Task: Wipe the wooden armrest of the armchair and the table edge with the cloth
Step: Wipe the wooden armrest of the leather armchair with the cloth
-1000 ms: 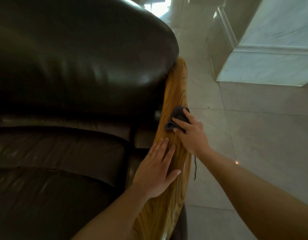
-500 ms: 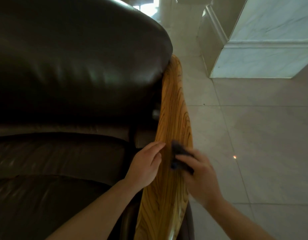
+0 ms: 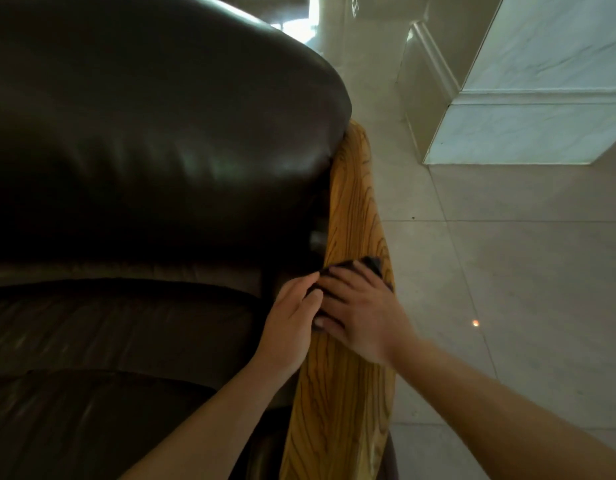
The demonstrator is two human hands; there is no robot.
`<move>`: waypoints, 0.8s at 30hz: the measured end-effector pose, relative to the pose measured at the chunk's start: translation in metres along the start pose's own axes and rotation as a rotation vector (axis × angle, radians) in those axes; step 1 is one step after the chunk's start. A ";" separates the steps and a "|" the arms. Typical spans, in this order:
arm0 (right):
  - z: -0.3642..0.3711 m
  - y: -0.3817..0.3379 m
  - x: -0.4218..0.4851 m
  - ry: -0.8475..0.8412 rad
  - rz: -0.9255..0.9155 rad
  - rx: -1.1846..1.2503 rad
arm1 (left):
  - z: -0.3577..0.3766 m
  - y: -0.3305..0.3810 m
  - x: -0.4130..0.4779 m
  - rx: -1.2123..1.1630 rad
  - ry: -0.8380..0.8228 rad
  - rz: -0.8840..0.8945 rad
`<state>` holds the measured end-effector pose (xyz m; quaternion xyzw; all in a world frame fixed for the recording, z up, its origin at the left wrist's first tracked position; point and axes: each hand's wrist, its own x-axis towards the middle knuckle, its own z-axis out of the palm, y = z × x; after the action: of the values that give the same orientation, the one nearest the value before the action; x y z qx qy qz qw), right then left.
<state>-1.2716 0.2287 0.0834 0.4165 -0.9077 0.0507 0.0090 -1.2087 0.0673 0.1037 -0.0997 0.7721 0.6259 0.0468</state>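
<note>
The wooden armrest (image 3: 351,202) runs from the chair's back toward me, honey-coloured with dark grain. A dark grey cloth (image 3: 370,265) lies on its middle. My right hand (image 3: 360,313) presses flat on the cloth, fingers spread over it, and only the cloth's far edge shows. My left hand (image 3: 292,317) rests on the armrest's inner edge with curled fingers, touching the right hand's fingertips and the cloth's near corner. No table is in view.
The dark brown leather armchair (image 3: 143,150) fills the left side, back cushion above, seat below. Pale tiled floor (image 3: 507,306) lies to the right of the armrest. A white marble pillar base (image 3: 541,126) stands at the upper right.
My right hand slid the cloth down the armrest toward me, then moved it inward across the wood. My left hand lifted off the flat top and curled onto the inner edge.
</note>
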 end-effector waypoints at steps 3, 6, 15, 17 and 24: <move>-0.012 0.021 0.038 0.030 0.188 -0.014 | 0.009 -0.001 -0.002 0.191 0.051 0.048; -0.019 0.051 0.073 -0.039 0.337 -0.013 | 0.020 -0.006 -0.012 0.374 -0.040 0.082; 0.003 0.009 -0.033 0.169 0.336 0.175 | 0.007 -0.029 -0.019 1.011 -0.227 0.391; 0.014 -0.005 -0.067 0.254 0.275 0.192 | -0.002 -0.033 -0.017 1.016 -0.255 0.413; 0.002 0.005 -0.017 0.180 0.507 0.198 | -0.009 -0.034 -0.012 1.005 -0.295 0.456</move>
<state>-1.2637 0.2445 0.0796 0.1690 -0.9690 0.1764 0.0359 -1.1895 0.0529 0.0755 0.1926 0.9621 0.1836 0.0595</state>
